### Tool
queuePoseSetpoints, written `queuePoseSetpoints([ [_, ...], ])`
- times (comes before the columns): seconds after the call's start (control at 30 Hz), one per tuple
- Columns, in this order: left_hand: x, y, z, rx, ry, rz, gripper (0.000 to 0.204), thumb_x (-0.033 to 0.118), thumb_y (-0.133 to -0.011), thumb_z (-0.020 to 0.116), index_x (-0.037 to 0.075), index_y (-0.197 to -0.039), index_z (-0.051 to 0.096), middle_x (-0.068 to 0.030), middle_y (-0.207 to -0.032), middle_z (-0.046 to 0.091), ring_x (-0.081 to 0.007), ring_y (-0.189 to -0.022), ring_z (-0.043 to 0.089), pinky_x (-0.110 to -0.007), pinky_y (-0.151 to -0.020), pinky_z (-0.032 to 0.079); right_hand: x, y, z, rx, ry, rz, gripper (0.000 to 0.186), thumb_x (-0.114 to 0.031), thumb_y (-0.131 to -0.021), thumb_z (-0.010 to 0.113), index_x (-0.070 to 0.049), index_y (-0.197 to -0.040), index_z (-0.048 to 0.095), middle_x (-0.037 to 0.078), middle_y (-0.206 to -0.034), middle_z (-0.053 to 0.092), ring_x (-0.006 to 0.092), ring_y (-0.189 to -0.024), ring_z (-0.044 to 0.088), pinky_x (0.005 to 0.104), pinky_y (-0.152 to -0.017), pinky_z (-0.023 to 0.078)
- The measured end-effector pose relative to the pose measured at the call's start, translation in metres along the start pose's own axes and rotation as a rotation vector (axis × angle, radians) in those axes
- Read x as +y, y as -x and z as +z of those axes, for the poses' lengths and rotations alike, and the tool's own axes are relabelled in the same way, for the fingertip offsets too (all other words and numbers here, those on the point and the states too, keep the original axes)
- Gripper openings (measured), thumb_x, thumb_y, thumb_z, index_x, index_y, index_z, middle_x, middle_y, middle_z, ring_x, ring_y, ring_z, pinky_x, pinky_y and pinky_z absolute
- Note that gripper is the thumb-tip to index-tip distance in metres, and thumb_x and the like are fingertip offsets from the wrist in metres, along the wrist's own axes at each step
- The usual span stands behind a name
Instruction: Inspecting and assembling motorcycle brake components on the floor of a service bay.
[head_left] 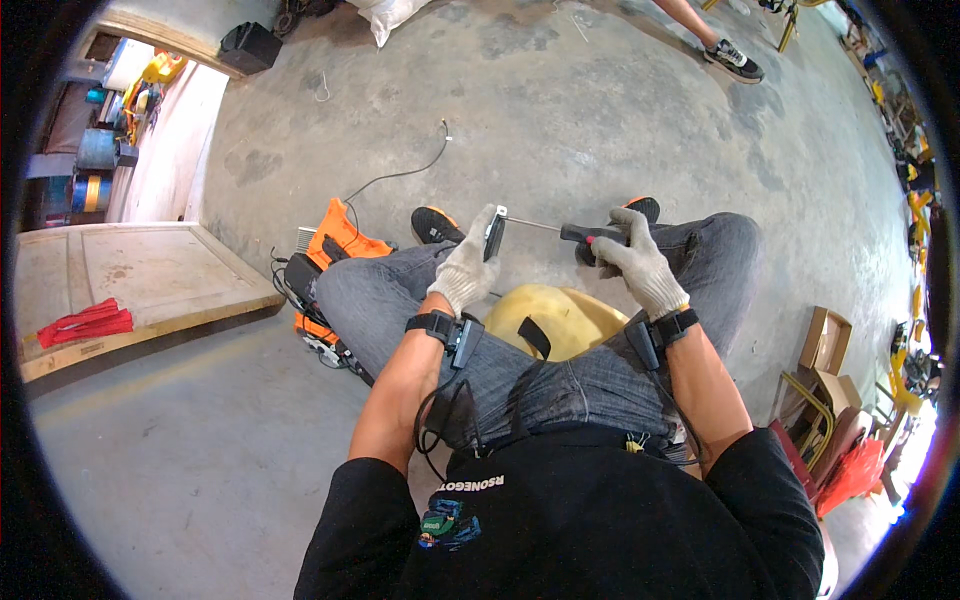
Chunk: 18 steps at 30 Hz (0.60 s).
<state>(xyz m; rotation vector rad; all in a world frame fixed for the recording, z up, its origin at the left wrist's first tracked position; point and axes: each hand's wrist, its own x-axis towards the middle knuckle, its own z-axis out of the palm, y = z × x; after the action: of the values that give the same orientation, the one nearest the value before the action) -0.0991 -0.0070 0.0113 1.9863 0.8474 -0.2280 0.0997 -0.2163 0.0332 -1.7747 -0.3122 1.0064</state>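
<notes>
My left hand, in a pale knit glove, is closed around a small dark part with a light metal-looking end. My right hand, gloved the same way, grips the dark handle of a screwdriver that has a touch of red on it. The thin shaft runs left across the gap between my hands, and its tip meets the upper end of the small part. Below my hands, between my legs, sits a rounded yellow object with a black strap on it.
An orange-and-black tool or machine with cables lies beside my left leg. Red cloth gloves lie on a wooden panel at left. Open cardboard boxes stand at right. Another person's shoe is at the far right.
</notes>
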Motion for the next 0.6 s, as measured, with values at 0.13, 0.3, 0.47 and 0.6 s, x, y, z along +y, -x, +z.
queuePoseSetpoints([
  [0.13,-0.010,-0.003,0.004,0.013,-0.026,0.010,0.087,0.007,-0.090,0.061,0.010,-0.168,0.025,-0.0337,-0.149,0.055,-0.0470,-0.135,0.059,-0.047,-0.113,0.046,0.000,-0.006,-0.008,-0.063,-0.032,0.045,0.069,-0.033,-0.099,0.072,0.009,-0.146,0.044,0.009,-0.093,0.066,0.0156,-0.072,0.065,0.0320,-0.064,0.056],
  [0.3,-0.010,-0.002,0.005,0.056,-0.022,0.072,0.086,0.008,-0.090,0.061,0.010,-0.168,0.024,-0.0344,-0.149,0.055,-0.0478,-0.134,0.059,-0.048,-0.113,0.046,-0.003,-0.003,-0.005,-0.092,-0.056,0.140,0.069,-0.031,-0.097,0.073,0.008,-0.146,0.044,0.009,-0.094,0.066,0.0156,-0.073,0.065,0.0316,-0.065,0.056],
  [0.47,0.000,0.000,0.001,0.016,-0.014,0.015,0.086,0.008,-0.090,0.061,0.010,-0.168,0.024,-0.0343,-0.149,0.055,-0.0478,-0.134,0.059,-0.048,-0.114,0.046,0.011,-0.007,-0.006,-0.034,0.036,-0.017,0.067,-0.034,-0.100,0.070,0.008,-0.145,0.045,0.009,-0.096,0.067,0.0143,-0.073,0.065,0.0303,-0.064,0.055],
  [0.6,-0.001,0.001,0.001,0.012,-0.012,0.020,0.086,0.010,-0.090,0.061,0.009,-0.168,0.025,-0.0337,-0.150,0.054,-0.0478,-0.135,0.058,-0.048,-0.114,0.045,0.012,-0.017,-0.017,-0.252,-0.035,0.162,0.071,-0.033,-0.098,0.072,0.009,-0.148,0.043,0.011,-0.100,0.067,0.0155,-0.077,0.066,0.0314,-0.067,0.056],
])
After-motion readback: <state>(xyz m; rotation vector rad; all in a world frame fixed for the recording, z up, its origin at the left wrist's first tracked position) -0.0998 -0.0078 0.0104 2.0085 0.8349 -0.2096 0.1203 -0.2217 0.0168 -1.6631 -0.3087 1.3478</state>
